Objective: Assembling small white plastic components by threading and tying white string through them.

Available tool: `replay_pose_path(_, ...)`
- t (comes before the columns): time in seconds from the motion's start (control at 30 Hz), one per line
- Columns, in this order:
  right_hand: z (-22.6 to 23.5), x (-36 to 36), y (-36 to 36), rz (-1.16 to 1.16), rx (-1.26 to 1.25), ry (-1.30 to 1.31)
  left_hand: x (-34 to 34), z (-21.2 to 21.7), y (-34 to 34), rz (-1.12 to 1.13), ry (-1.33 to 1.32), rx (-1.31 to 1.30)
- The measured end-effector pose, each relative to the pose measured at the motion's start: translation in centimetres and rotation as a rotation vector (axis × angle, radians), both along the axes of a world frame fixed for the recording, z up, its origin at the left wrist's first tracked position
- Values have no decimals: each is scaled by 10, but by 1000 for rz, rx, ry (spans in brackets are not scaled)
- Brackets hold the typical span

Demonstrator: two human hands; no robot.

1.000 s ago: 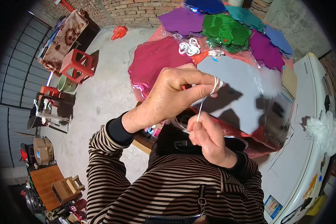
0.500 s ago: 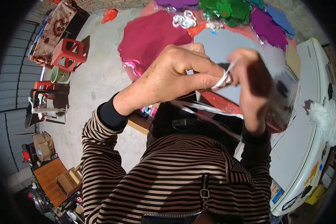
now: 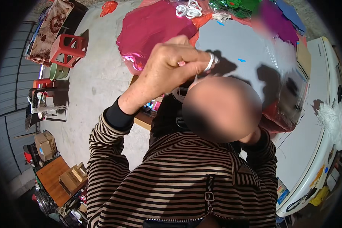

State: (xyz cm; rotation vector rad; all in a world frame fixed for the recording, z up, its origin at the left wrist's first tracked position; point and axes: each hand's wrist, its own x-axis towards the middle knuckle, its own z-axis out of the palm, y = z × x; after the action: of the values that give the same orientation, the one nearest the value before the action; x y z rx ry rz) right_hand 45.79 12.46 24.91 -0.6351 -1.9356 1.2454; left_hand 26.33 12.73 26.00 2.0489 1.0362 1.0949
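Observation:
My left hand [image 3: 170, 60] is closed in a pinch over the table, its thumb and forefinger gripping a looped white cord [image 3: 210, 62] at the fingertips. My right hand [image 3: 224, 110] is lower and to the right of it, close to my body; a round smear covers its fingers. Part of another white loop [image 3: 178, 93] shows below my left wrist. Beyond my hands lies a pale grey sheet [image 3: 235, 41] bearing small blue marks. To its left is a stack of magenta pieces [image 3: 152, 32] in clear plastic. Coiled white cords [image 3: 189, 9] sit at the far edge.
Purple pieces [image 3: 279, 24] and green pieces [image 3: 235, 7] lie at the far right. A white appliance [image 3: 311, 114] lines the right side, with a white plastic bag [image 3: 330, 119] on it. At left stand a red stool [image 3: 67, 49], a green bucket [image 3: 59, 72] and cardboard boxes [image 3: 45, 144].
My right hand has dropped from beside my left fingertips toward my body. My left hand has shifted slightly left, still pinching the white cord, which is now bunched at its fingertips.

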Motion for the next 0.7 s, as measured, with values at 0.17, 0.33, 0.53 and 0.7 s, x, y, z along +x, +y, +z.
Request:
replay_pose_path(0.17, -26, -1, 14, -105, -260, -19, -5, -13, -14, -47, -74, -371)
replay_pose_path(0.33, -61, -23, 6, -25, -496, 147, -11, -35, -15, 120, -439, -325)
replay_pose_path(0.53, -135, -46, -3, 114, -567, 41, -31, -7, -19, 230, -708, -440)
replay_pose_path(0.7, -200, -51, 2, 185, -695, -72, -95, 28, -10, 270, -648, -144)
